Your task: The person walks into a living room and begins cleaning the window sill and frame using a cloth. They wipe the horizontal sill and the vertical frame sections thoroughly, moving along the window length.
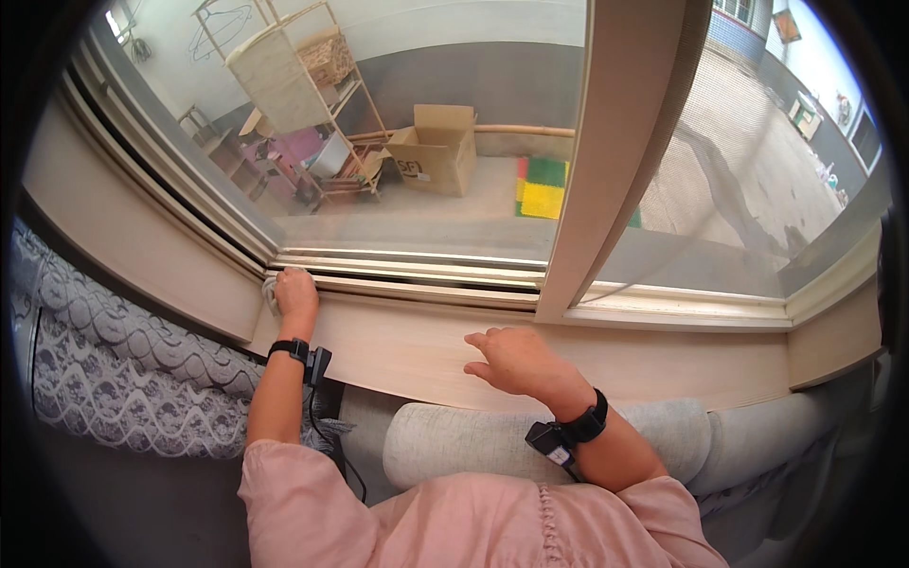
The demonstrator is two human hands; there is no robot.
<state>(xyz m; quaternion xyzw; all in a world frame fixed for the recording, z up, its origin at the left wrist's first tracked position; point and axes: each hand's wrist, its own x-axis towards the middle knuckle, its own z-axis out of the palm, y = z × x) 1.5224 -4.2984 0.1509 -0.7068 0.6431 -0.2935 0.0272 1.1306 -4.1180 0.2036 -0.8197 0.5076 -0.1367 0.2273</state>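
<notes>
My left hand (295, 287) is closed around a light-coloured cloth (270, 294), pressed into the left corner of the sliding window's lower track (426, 290). Part of the cloth is hidden under the fingers. My right hand (515, 361) holds nothing; its fingers are spread apart above the pale wooden windowsill (398, 348), to the left of its wrist strap. The glass pane (426, 227) stands behind the track. A vertical window frame post (603, 142) rises between this pane and a mesh screen on the right.
A grey sofa back cushion (483, 440) lies along the sill's near edge. Patterned grey curtain fabric (142, 397) hangs at the left. Beyond the glass are an open cardboard box (437, 156), a rack with several things, and coloured floor mats (543, 192).
</notes>
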